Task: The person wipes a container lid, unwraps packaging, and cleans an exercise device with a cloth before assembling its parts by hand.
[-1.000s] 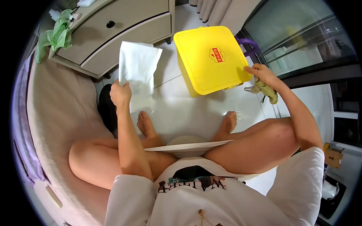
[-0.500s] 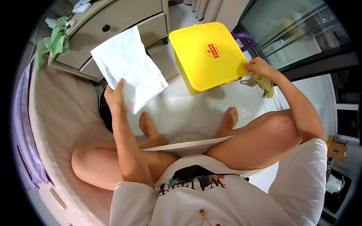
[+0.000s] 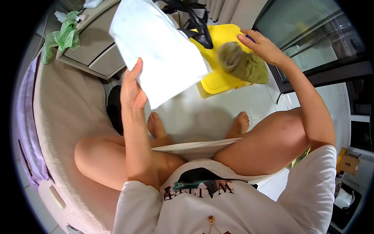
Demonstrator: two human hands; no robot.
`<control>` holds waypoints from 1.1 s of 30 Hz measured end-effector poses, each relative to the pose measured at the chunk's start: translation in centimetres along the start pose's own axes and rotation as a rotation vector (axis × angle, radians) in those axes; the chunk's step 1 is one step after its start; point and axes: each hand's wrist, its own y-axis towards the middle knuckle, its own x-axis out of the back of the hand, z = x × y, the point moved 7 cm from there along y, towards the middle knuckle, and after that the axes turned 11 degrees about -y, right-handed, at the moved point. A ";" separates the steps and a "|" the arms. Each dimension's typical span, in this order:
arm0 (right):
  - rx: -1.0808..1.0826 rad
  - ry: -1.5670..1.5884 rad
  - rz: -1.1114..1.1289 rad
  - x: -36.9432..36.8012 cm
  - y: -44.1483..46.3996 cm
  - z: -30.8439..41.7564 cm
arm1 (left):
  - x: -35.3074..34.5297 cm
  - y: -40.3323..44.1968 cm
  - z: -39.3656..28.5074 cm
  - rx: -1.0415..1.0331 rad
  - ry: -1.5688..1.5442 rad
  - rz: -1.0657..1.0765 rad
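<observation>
My left hand [image 3: 133, 85] grips a large white packet [image 3: 159, 50] by its lower left edge, thumb on top. The packet is raised and covers the left part of a yellow square container [image 3: 216, 80]. Over the container's far left part lies a black plastic bag [image 3: 200, 27], partly hidden by the packet. My right hand [image 3: 267, 46] is at the container's right side, with thumb and forefinger extended. A green and brown cloth [image 3: 253, 68], blurred at its left end, hangs from this hand in front of the yellow surface; the fingers around it are mostly hidden.
A drawer cabinet [image 3: 87, 46] at the upper left bears a green plastic bag [image 3: 64, 37]. A beige padded seat [image 3: 68, 105] curves along the left. At the right are a dark-framed glass panel [image 3: 311, 35] and a cardboard box [image 3: 349, 163]. My bare feet [image 3: 157, 124] are on the tiled floor.
The white packet has swung up and right, across the container. The black bag has come into view. My right hand has moved up from the container's corner, and the cloth has shifted up and left.
</observation>
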 end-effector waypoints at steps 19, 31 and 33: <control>0.043 0.985 0.187 -0.1 -2.3 7.1 | -3.0 1.1 7.2 0.071 0.091 0.018; -0.081 0.941 0.053 -0.2 -1.4 3.0 | -5.1 1.0 7.5 -0.155 0.167 0.012; -0.084 0.965 0.041 -0.2 -1.7 2.8 | -5.2 0.8 7.4 -0.200 0.203 0.018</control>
